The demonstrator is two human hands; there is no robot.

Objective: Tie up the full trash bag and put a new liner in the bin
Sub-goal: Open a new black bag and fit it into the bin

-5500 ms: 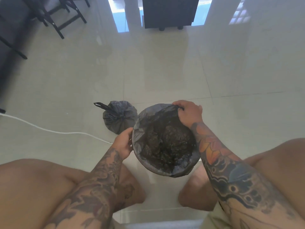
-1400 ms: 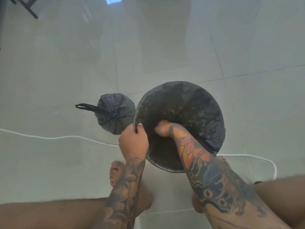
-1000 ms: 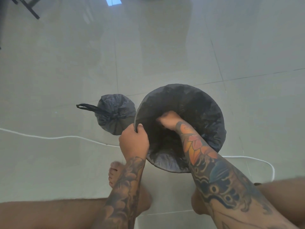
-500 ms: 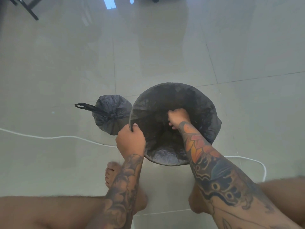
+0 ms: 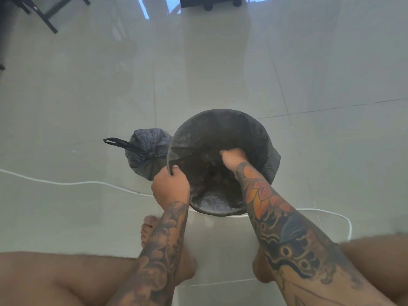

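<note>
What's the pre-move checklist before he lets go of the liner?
1. Full bag tied: ok, tied bag sits knotted on the floor beside the bin.
2. Rim held: ok, left hand grips the new liner at the near-left rim.
3. Liner pushed down: cannot tell, right hand is inside; bottom looks wrinkled.
4. Liner folded over the rim all round: cannot tell, near side hidden by arms.
5. White cable clear of the bin: not ok, it runs beside the base.
</note>
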